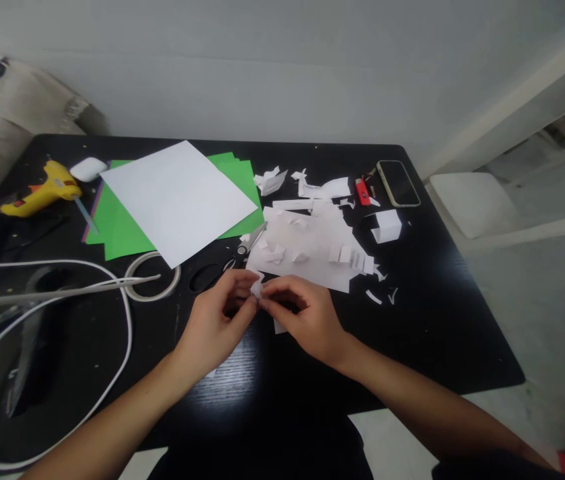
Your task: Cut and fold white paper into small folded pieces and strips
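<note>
one small, folded white paper piece [256,287] is above the black table [437,340], pinched between left hand [215,323] and right hand [312,317], fingers nearly together; one yellow glue gun [45,191], one phone [399,183] lie beyond.

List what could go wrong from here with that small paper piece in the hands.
The small white paper piece, pinched between the left hand and right hand, might crease or tear if pulled too hard. The scissors lie close to the left hand and could get bumped. Loose paper scraps lie just beyond the hands, so a sweep could scatter them.
</note>
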### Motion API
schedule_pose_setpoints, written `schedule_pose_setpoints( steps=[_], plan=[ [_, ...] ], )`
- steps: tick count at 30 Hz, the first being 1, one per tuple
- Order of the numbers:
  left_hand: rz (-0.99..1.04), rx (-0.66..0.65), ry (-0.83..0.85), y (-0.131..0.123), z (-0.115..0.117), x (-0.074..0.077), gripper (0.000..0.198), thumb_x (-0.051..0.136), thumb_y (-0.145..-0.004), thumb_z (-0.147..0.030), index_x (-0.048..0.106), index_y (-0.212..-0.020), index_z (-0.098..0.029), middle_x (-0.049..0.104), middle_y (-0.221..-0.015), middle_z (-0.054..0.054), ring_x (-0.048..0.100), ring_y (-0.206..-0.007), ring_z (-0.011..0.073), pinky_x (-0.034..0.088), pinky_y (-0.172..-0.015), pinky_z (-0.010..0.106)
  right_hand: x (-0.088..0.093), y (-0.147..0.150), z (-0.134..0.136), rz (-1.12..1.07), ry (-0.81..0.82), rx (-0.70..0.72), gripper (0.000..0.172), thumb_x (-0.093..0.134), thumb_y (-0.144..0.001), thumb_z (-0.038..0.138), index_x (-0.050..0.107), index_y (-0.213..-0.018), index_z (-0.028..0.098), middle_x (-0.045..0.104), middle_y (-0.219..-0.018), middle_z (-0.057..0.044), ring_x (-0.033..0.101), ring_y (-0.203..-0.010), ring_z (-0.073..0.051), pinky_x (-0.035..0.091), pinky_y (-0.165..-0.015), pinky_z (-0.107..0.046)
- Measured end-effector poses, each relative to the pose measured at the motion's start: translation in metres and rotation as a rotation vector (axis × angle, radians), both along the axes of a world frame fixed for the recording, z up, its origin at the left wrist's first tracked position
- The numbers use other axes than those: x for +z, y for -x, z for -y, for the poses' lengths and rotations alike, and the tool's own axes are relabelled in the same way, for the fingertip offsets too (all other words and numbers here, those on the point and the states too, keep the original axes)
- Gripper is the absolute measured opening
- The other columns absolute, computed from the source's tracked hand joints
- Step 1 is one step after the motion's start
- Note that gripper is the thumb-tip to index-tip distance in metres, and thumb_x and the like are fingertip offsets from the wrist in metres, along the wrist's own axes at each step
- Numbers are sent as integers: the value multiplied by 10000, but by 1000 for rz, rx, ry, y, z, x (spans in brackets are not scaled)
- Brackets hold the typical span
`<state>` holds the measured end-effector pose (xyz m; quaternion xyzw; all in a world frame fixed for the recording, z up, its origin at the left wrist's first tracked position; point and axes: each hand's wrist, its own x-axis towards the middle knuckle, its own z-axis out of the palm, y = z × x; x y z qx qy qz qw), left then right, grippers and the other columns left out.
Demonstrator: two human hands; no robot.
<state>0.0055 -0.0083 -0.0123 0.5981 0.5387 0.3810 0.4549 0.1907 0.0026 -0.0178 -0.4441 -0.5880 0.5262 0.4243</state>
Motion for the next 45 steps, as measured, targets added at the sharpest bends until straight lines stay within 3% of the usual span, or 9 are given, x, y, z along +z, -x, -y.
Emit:
schedule_pose_setpoints(
  steps=[13,21,31,40,45],
  plan=[
    [20,42,-13,0,1,0,198,702,-910,-249,704,-1106,-218,804,-1015,47,795,-896,191,663,-764,286,4,0,-1,-65,56,-20,185,825,-873,267,764,-1046,255,806,-1029,-28,783,-942,-202,660,-928,-376],
    [-6,42,-45,0,0,4,168,709,-899,-246,729,-1063,-216,794,-971,36,774,-837,176,629,-697,261,3,-1,0,-11,17,-30,207,805,-885,251,773,-1090,268,802,-1100,-37,777,-978,-219,659,-931,-393],
    [-3,31,14,1,-1,3,170,712,-915,-288,691,-1071,-223,778,-988,36,773,-835,174,599,-625,237,3,-3,-2,-32,-23,-26,218,793,-888,213,769,-1094,280,788,-1095,-32,765,-998,-212,646,-945,-388],
    [-33,13,-51,2,-2,1,186,707,-921,-254,659,-1098,-227,779,-1013,31,770,-888,171,623,-719,261,3,-4,-2,-13,-27,12,268,769,-896,192,748,-1148,281,791,-1119,-24,763,-1022,-208,626,-986,-392],
    [-4,35,-30,4,0,-3,253,734,-906,-265,593,-1113,-233,771,-1003,21,766,-851,162,618,-697,257,2,-4,-2,8,-33,28,269,771,-898,206,747,-1157,271,790,-1135,-32,755,-1056,-217,613,-999,-404]
  ],
)
